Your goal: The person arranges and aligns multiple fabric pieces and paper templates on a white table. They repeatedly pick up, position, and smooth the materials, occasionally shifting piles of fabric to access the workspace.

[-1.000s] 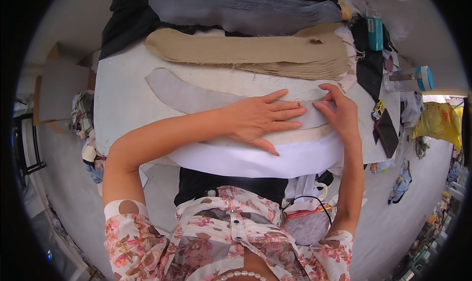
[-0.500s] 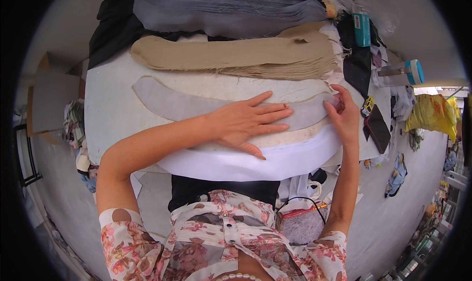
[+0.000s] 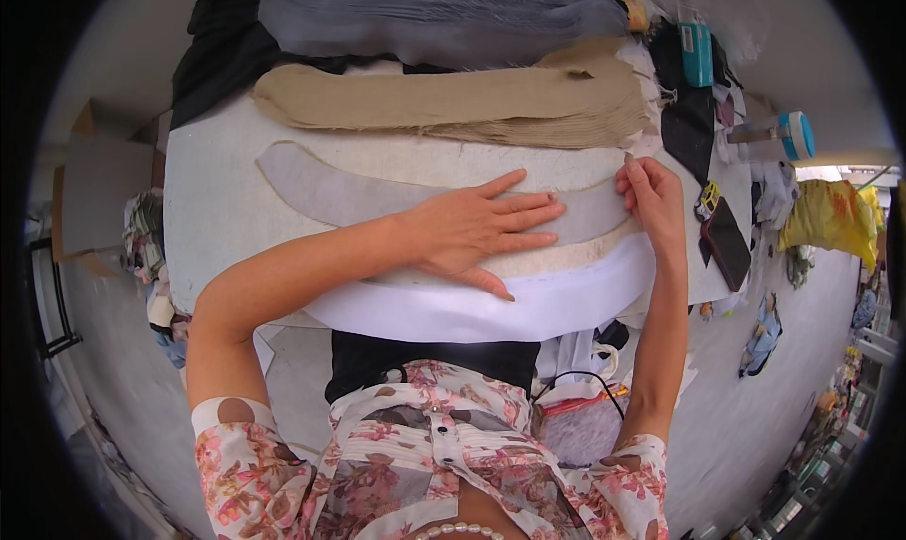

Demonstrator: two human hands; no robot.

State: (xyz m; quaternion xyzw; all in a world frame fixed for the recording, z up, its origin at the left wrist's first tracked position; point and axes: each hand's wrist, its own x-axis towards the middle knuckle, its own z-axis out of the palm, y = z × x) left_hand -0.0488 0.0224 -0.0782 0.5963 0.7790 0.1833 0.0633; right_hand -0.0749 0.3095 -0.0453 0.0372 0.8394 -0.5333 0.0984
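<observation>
A curved, pale grey fabric strip (image 3: 359, 189) with a thin tan edge lies across the table. My left hand (image 3: 477, 233) rests flat on its middle with the fingers spread. At the strip's right end, the fingers of my right hand (image 3: 651, 195) are pinched together on its tip. The very end of the strip is covered by those fingers. Nearer to me, a curved white fabric piece (image 3: 481, 304) runs along the table's front edge, with my left thumb reaching down to its upper edge.
Beyond the strip lies a stack of tan fabric pieces (image 3: 425, 101), then a blue-grey stack (image 3: 425, 25) on black cloth. To the right are a dark phone (image 3: 725, 243), a small yellow object (image 3: 706, 200), a teal box (image 3: 696, 54) and a clear jar with a blue lid (image 3: 797, 136).
My right hand's fingers have closed together at the strip's right end and shifted slightly left. My left hand stays flat in nearly the same place.
</observation>
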